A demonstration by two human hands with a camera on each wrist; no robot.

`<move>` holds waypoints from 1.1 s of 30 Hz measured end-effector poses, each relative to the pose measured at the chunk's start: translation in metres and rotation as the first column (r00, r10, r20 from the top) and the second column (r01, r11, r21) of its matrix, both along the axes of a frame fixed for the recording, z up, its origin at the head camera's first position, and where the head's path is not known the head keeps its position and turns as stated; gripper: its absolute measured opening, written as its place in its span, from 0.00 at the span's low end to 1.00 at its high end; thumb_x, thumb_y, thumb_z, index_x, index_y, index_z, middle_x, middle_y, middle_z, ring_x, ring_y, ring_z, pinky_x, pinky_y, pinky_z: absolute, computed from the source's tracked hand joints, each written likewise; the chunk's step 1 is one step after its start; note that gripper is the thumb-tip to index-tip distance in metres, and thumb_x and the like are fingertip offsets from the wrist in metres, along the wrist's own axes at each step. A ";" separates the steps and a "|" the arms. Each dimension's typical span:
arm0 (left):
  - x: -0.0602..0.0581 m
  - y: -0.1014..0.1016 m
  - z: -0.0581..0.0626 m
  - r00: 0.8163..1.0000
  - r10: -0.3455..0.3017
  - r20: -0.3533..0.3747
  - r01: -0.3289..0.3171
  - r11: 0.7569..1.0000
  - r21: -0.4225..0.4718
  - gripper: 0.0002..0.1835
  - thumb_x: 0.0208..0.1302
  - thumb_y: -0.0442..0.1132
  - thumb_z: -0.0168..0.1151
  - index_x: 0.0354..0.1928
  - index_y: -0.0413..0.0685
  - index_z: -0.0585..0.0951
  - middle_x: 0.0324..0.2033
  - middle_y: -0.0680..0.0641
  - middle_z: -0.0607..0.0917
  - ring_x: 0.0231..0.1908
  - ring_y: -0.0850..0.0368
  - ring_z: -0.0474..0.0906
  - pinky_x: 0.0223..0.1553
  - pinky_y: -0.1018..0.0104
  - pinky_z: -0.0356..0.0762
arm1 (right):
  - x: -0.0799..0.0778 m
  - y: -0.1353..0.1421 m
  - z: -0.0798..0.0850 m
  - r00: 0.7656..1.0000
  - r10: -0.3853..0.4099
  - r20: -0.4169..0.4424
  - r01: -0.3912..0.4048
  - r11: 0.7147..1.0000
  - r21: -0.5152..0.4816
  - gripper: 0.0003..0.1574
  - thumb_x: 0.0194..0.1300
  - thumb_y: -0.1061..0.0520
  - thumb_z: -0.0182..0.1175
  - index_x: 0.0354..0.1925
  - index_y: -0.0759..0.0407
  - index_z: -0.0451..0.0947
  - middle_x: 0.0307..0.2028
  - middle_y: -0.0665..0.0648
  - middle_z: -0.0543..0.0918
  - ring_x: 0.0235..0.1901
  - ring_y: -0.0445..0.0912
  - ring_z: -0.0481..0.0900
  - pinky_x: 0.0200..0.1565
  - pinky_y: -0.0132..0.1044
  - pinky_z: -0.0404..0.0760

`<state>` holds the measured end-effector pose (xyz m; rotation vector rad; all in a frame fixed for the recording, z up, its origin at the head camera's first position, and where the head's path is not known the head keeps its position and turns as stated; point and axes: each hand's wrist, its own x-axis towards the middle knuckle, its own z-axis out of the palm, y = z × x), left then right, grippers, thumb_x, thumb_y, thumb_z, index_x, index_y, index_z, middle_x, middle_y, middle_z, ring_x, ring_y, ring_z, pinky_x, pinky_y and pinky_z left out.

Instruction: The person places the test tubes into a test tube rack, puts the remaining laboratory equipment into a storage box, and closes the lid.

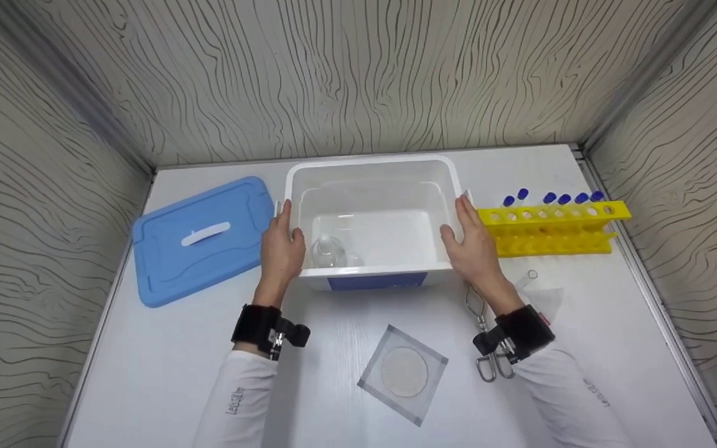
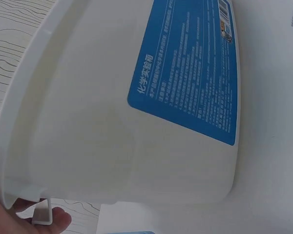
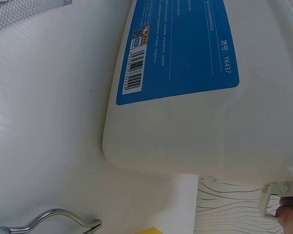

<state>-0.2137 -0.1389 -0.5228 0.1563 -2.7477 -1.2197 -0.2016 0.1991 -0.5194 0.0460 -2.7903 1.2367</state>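
Observation:
A white plastic box point(image 1: 371, 162) without its lid is held at both short ends, between the two hands. The left hand point(image 1: 282, 250) grips the left end, thumb over the rim and fingers outside. In the left wrist view a fingertip curls by a white clip point(image 2: 42, 213) under the rim. Gripping the opposite end is the right hand point(image 1: 473, 249), its fingers at another clip point(image 3: 267, 201). Clear glassware point(image 1: 328, 250) lies in the box's near left corner; its exact kind is hard to tell. The box's front carries a blue printed label point(image 2: 185, 73).
Left of the box lies a blue lid point(image 1: 209, 261) with a white handle. At right stands a yellow test tube rack point(image 1: 551, 246), with several blue-capped tubes point(image 1: 549, 198) behind it. Wire gauze point(image 1: 403, 371) lies in front; metal tongs point(image 1: 486, 368) lie under the right wrist.

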 end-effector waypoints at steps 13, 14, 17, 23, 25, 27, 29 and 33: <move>0.000 -0.002 0.002 1.000 0.000 -0.004 0.000 1.000 0.001 0.33 0.68 0.32 0.48 0.75 0.44 0.60 0.64 0.30 0.75 0.64 0.35 0.73 0.65 0.46 0.72 | 0.017 0.001 0.035 0.978 0.045 -0.205 -0.036 0.998 0.046 0.40 0.71 0.54 0.57 0.74 0.67 0.57 0.76 0.66 0.58 0.76 0.59 0.56 0.76 0.55 0.55; 0.000 -0.002 0.002 1.000 -0.001 -0.005 0.001 1.000 -0.005 0.33 0.68 0.32 0.48 0.75 0.43 0.60 0.64 0.30 0.75 0.63 0.35 0.74 0.64 0.45 0.73 | 0.019 0.001 0.038 0.968 0.054 -0.246 -0.040 0.997 0.060 0.39 0.70 0.55 0.58 0.73 0.67 0.59 0.75 0.66 0.60 0.76 0.60 0.58 0.75 0.55 0.57; 0.000 -0.001 0.002 1.000 -0.007 0.001 0.008 1.000 -0.016 0.33 0.68 0.33 0.48 0.76 0.43 0.59 0.64 0.29 0.74 0.63 0.35 0.74 0.64 0.45 0.73 | 0.026 -0.001 0.044 0.920 0.085 -0.382 -0.048 0.993 0.107 0.37 0.67 0.58 0.60 0.70 0.69 0.64 0.73 0.68 0.64 0.73 0.62 0.63 0.73 0.57 0.62; 0.000 -0.001 0.001 1.000 -0.001 0.024 0.001 1.000 -0.022 0.34 0.67 0.33 0.49 0.76 0.45 0.59 0.65 0.30 0.74 0.64 0.34 0.73 0.66 0.45 0.72 | 0.044 -0.009 0.046 0.745 0.206 -0.634 -0.127 0.977 0.169 0.32 0.60 0.63 0.63 0.63 0.69 0.74 0.65 0.68 0.75 0.66 0.61 0.73 0.73 0.38 0.65; 0.000 -0.001 0.001 1.000 0.000 0.020 0.000 1.000 -0.021 0.34 0.67 0.33 0.50 0.76 0.45 0.59 0.64 0.29 0.74 0.64 0.34 0.73 0.65 0.45 0.72 | 0.051 -0.014 0.046 0.681 0.254 -0.686 -0.177 0.967 0.183 0.29 0.61 0.61 0.62 0.61 0.68 0.76 0.62 0.68 0.78 0.64 0.59 0.76 0.72 0.31 0.65; 0.000 -0.002 0.000 1.000 0.002 0.012 -0.002 1.000 -0.017 0.34 0.66 0.33 0.50 0.76 0.44 0.60 0.64 0.29 0.74 0.63 0.34 0.74 0.64 0.45 0.73 | 0.057 -0.019 0.045 0.623 0.299 -0.723 -0.222 0.954 0.204 0.25 0.65 0.58 0.60 0.59 0.68 0.78 0.60 0.67 0.80 0.61 0.57 0.78 0.71 0.29 0.66; 0.000 -0.002 0.000 1.000 0.004 0.004 -0.004 1.000 -0.014 0.34 0.66 0.33 0.51 0.75 0.44 0.60 0.63 0.29 0.75 0.63 0.33 0.74 0.64 0.44 0.74 | 0.063 -0.024 0.042 0.566 0.345 -0.748 -0.255 0.937 0.240 0.22 0.69 0.55 0.58 0.56 0.67 0.80 0.57 0.65 0.83 0.57 0.56 0.81 0.69 0.29 0.69; 0.001 -0.001 0.001 1.000 -0.004 -0.002 0.004 1.000 -0.014 0.34 0.66 0.33 0.51 0.75 0.44 0.60 0.63 0.28 0.75 0.62 0.32 0.75 0.62 0.43 0.75 | 0.074 -0.031 0.028 0.467 0.470 -0.749 -0.310 0.880 0.359 0.20 0.72 0.53 0.55 0.51 0.63 0.84 0.51 0.62 0.87 0.50 0.54 0.86 0.57 0.35 0.82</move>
